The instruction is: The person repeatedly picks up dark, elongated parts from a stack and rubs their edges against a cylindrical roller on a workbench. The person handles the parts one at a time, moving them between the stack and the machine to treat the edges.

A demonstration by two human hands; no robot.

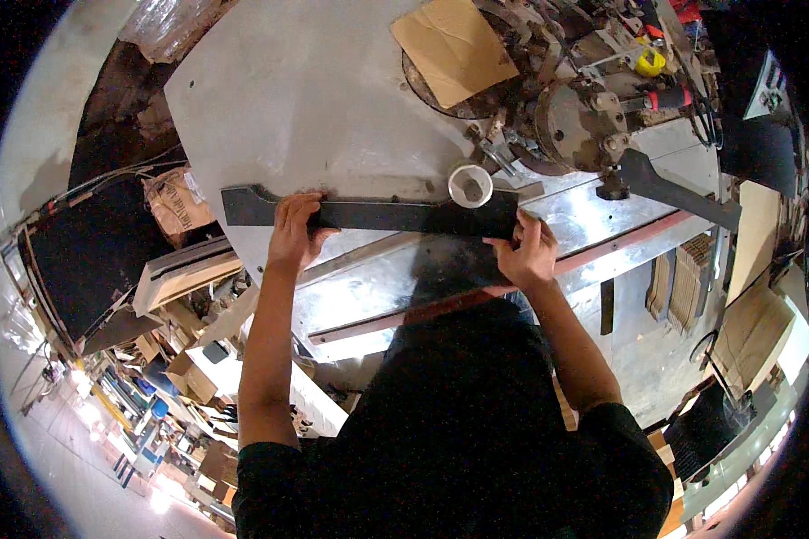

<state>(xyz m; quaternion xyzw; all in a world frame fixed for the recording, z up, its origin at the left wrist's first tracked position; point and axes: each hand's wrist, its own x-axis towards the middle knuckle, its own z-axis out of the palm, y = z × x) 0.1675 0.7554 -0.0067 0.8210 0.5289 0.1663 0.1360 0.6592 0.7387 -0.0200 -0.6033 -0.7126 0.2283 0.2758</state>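
A long dark grey board (377,216) with a shaped far edge and a narrowed left end lies across the near part of a grey metal table (315,108). My left hand (298,232) is closed round it left of its middle, fingers over the far edge and thumb on the near side. At the board's right end, my right hand (528,253) grips it with bent fingers. A white round cup (470,185) stands at the far edge, by the right part of the board. What is inside the cup is too small to name.
A brown cardboard sheet (454,52) lies at the back, beside a dirty round machine part (580,124) and scattered tools. Another dark shaped board (674,193) sits at the right. Several stacked brown shaped pieces (688,283) lie below it. A red-brown strip (620,242) edges the table.
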